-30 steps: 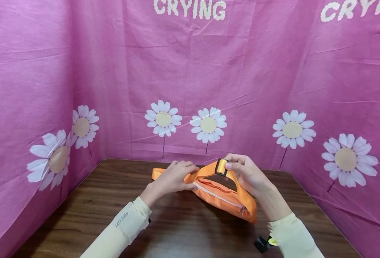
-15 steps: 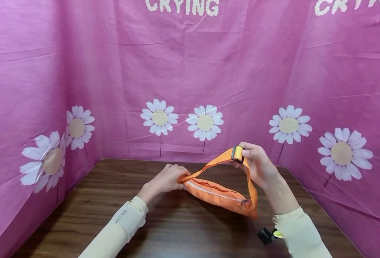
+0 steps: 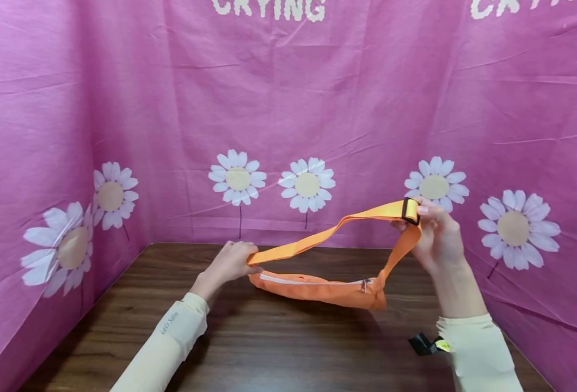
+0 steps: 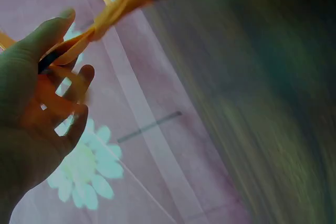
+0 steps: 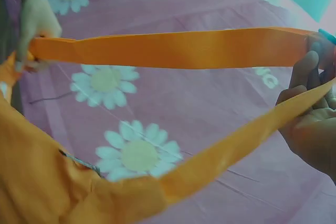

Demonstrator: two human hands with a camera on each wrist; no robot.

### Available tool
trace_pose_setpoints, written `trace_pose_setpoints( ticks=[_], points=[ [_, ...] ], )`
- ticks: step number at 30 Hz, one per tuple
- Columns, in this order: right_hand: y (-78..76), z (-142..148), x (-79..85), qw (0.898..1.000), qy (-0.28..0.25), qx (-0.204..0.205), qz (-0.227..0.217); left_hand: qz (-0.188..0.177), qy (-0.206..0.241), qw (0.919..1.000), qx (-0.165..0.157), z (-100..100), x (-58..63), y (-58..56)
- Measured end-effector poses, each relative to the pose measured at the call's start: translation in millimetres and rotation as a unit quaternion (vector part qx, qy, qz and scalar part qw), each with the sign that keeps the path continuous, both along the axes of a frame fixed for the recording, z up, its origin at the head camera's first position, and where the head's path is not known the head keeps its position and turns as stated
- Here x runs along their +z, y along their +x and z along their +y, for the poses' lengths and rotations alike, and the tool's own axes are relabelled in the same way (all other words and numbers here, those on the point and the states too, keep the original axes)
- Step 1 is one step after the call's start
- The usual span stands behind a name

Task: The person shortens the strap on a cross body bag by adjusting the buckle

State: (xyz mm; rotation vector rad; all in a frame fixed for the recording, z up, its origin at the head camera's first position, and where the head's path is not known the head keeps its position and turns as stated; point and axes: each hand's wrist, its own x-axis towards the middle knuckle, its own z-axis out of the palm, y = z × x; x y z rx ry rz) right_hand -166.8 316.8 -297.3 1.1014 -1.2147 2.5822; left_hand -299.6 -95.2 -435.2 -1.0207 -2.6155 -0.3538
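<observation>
An orange waist bag is held up over the wooden table, its pale zip running along the top. My left hand grips the strap at the bag's left end; a dark buckle piece shows between thumb and fingers in the left wrist view. Up to the right, my right hand pinches the orange strap at its black slider. Between the hands the strap stretches above the bag, then drops from the slider to the bag's right end. In the right wrist view the bag hangs at lower left.
The dark wooden table lies below. Behind and on both sides hangs a pink curtain with printed daisies. A black band end sticks out from the right sleeve.
My right hand has moved right and up with the slider, drawing the strap into a longer span. My left hand has shifted left, and the bag has risen and levelled.
</observation>
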Motion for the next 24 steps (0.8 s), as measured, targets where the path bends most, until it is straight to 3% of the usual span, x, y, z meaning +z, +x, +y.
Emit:
trace_pose_setpoints(
  ticks=[7,10,13,16,20,24],
  points=[
    [0.5,20,2.5,0.999,-0.021,-0.021,0.012,-0.052,0.015,0.998,0.033,-24,-0.8,-11.1],
    [-2.2,18,2.6,0.995,0.024,-0.097,0.002,-0.085,0.018,0.9956,0.036,-28,-3.0,-12.2],
    [-5.1,10,3.2,0.981,0.077,-0.176,-0.013,-0.118,0.009,0.9929,0.014,-27,-4.1,-8.4],
    [-7.3,3,2.4,0.97,0.116,-0.212,-0.028,-0.16,0.002,0.9865,-0.034,-19,1.3,0.7],
    [-9.9,-4,-1.3,0.963,0.174,-0.202,-0.041,-0.198,0.005,0.9769,-0.081,-1,23.2,22.4],
    [-12.5,-12,-6.7,0.948,0.26,-0.181,-0.036,-0.152,0.02,0.9814,-0.115,25,52.1,50.0]
  ],
)
